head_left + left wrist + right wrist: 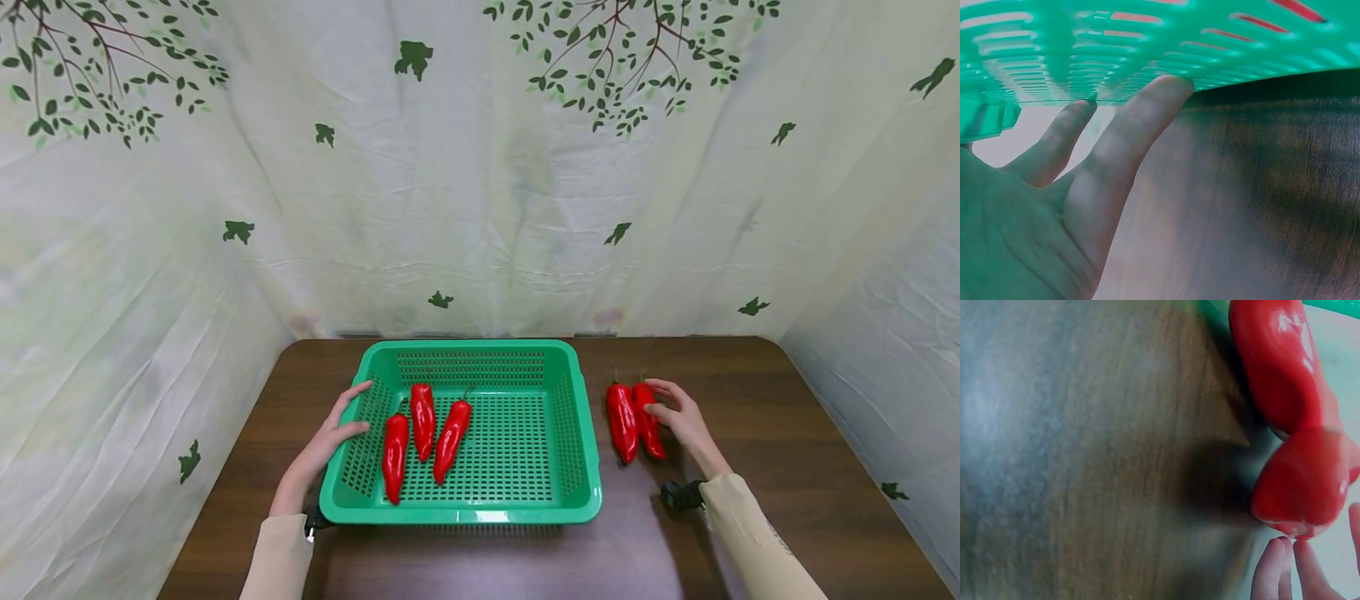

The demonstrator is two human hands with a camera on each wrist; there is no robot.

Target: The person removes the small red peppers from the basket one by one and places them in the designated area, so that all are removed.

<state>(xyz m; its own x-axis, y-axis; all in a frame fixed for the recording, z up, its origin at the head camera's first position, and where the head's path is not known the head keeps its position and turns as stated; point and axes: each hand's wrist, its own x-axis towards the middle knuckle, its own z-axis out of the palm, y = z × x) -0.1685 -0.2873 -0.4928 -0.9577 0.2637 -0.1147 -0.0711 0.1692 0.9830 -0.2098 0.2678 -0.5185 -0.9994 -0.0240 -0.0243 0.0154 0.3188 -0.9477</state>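
A green plastic basket [480, 515] with slotted walls stands on the table, with three red peppers inside: a left one [395, 458], a middle one [423, 421] and a right one [452, 442]. My left hand [322, 450] rests against the basket's left side with fingers spread and fairly straight; in the left wrist view its fingertips [1169, 87] meet the slotted wall. Right of the basket two glossy red peppers lie side by side. My right hand [684, 421] pinches the outer pepper [647, 421] between thumb and fingers. Its neighbour [622, 423] lies just left of it.
The brown wooden table [750, 400] extends to both sides of the basket. A pale cloth backdrop [480, 208] printed with leaves and branches hangs behind the table and along its sides. The basket's back rim is close to the far table edge.
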